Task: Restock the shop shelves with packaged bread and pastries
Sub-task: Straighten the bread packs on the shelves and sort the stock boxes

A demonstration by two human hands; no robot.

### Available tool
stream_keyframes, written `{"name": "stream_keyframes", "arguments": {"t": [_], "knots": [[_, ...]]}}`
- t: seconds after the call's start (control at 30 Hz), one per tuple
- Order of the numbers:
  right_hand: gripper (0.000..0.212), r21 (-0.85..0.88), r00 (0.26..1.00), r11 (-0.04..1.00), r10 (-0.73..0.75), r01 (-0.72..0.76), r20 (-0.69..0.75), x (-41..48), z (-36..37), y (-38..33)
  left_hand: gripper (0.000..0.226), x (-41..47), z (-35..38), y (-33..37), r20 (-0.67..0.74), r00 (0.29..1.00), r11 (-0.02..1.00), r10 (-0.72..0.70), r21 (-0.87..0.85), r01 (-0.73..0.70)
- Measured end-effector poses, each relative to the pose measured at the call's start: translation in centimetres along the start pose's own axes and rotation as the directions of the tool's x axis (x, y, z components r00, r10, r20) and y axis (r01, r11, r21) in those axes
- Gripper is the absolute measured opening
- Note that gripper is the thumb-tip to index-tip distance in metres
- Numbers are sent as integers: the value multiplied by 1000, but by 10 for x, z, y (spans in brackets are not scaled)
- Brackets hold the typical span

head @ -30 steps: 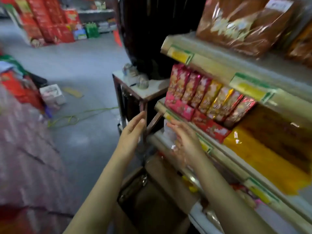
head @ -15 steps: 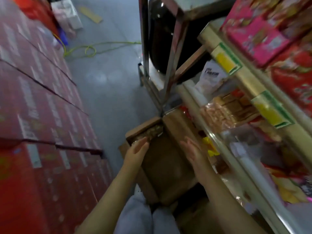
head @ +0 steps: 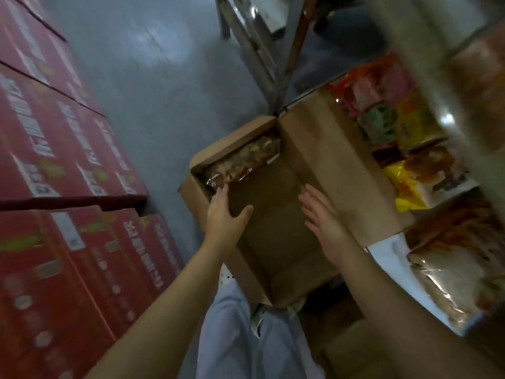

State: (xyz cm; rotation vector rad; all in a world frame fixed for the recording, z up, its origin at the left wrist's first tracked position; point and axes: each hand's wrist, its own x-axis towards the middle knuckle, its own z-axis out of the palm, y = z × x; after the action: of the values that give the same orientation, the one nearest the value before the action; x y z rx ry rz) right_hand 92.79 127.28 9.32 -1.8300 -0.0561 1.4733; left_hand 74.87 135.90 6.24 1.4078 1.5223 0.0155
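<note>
No legible text, cartons' print blurred.

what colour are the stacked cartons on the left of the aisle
Red, with pale printed lettering and white labels: the stacked cartons show in the head view, the only one, slightly motion-blurred.

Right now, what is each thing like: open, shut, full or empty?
Brown cardboard box: open, flaps out, nearly empty.
Clear-wrapped pastry packet: sealed, lying at the box's far end.
Left hand: open, fingertips at the packet.
Right hand: open, empty, over the box.
Red cartons: shut, stacked.
</note>
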Motion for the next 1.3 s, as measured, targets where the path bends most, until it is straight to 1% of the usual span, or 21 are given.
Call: {"name": "stream_keyframes", "arguments": {"t": [0.1,0.2,0.3,0.4,0.47,0.57,0.67,0.77,0.83,0.87,0.93,1.0,1.1,1.17,1.23,1.3], "knots": [[46,-41,1000,999,3,-3,13,49,3,14,88,57,18,-28,-67,998,972,-14,233,29],[46,-80,1000,997,-16,18,23,95,7,25,95,105,31,-52,-100,994,931,-52,354,85],[46,-105,999,994,-21,23,24,134,10,35,99,138,42,-69,-107,989,901,-99,411,135],[48,-117,1000,993,-5,6,8,162,11,46,102,160,54,-80,-109,986,910,-123,385,156],[49,-111,1000,994,-1,2,8,173,8,52,103,168,62,-83,-107,987,894,-117,421,151],[51,-129,1000,992,15,-12,16,184,3,61,105,175,73,-88,-149,988,811,-34,573,115],[50,-126,1000,992,26,-25,5,193,-2,70,109,185,75,-95,-202,978,729,46,676,105],[50,-106,999,993,42,-43,-12,202,-6,76,112,192,78,-101,-200,975,611,100,786,98],[50,-101,998,993,54,-56,-23,207,-7,79,109,192,80,-107,-201,968,533,151,841,91],[51,-101,998,993,57,-60,-26,209,-7,80,105,192,80,-111,-207,961,514,181,853,87],[51,-107,998,992,59,-61,-22,213,-8,83,99,193,80,-120,-211,950,511,231,857,66],[52,-124,998,990,63,-63,-8,215,-8,86,100,196,79,-125,-171,957,529,236,848,21],[51,-128,998,990,60,-59,1,218,-7,87,109,202,78,-123,-105,976,592,193,806,-30],[51,-129,998,990,56,-55,-1,218,-7,87,114,204,77,-119,-97,977,594,192,804,-37],[51,-120,998,991,55,-55,-3,216,-6,87,110,204,78,-115,-73,979,574,191,818,-51],[51,-113,998,992,58,-58,-1,212,-6,86,98,202,78,-111,-59,984,591,167,805,-52]]}}
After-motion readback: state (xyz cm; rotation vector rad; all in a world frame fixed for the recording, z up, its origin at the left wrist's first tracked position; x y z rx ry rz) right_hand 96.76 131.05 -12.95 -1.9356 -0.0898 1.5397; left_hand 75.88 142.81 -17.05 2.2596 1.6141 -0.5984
